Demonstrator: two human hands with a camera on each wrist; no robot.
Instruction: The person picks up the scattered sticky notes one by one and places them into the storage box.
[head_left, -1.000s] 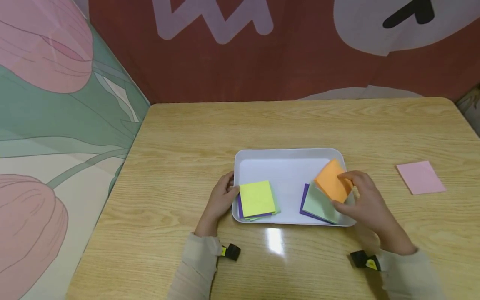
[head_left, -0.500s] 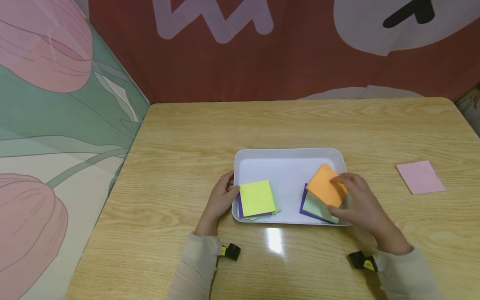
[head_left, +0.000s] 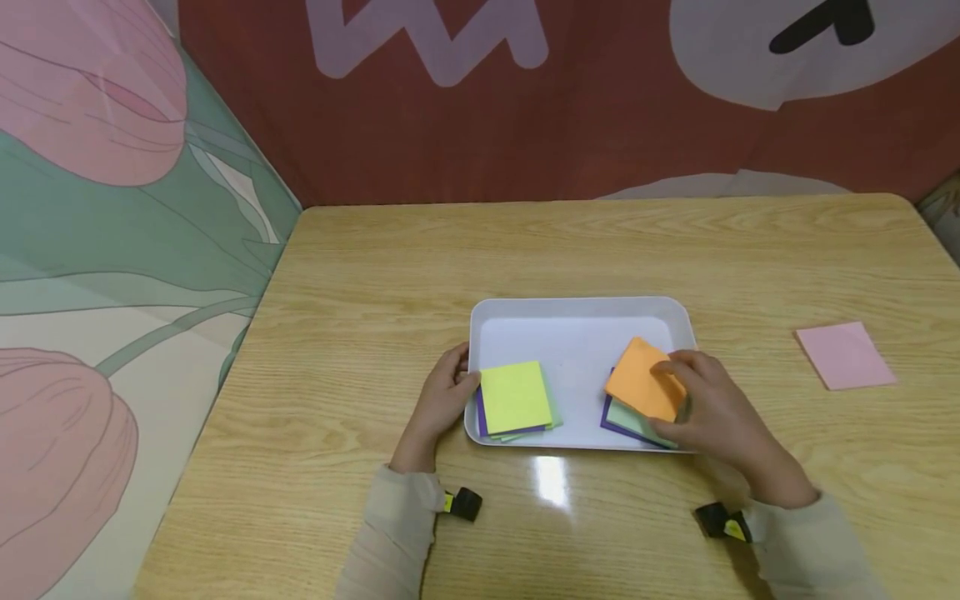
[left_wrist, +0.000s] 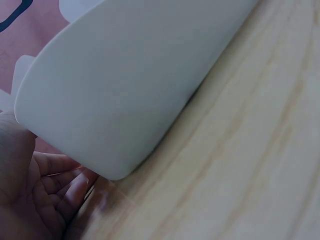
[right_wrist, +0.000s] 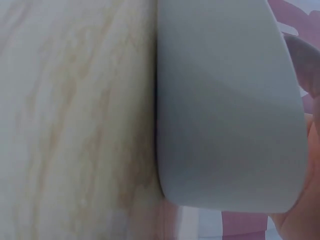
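Observation:
A white tray [head_left: 558, 333] lies on the wooden table. My left hand [head_left: 441, 400] grips its left end, thumb at the rim and fingers outside the wall. In the left wrist view that hand [left_wrist: 45, 195] shows curled fingers beside the tray wall [left_wrist: 125, 90]. Over the tray's right end, my right hand [head_left: 720, 408] pinches an orange sticky-note pad [head_left: 637, 377] between thumb and fingers. The orange pad overlaps a pale green pad [head_left: 628, 415] and a purple pad [head_left: 609, 417] beneath. In the right wrist view the tray wall [right_wrist: 225, 115] covers most of the right hand [right_wrist: 312, 140].
At the tray's left end, a yellow pad [head_left: 514, 398] tops a stack with purple and green edges showing. A pink pad [head_left: 845, 356] lies on the table [head_left: 375, 283] to the right. Behind the table stands a red patterned wall [head_left: 480, 142].
My right hand has moved left with the orange pad, bringing it further over the green and purple pads. The left hand and the tray have stayed in place.

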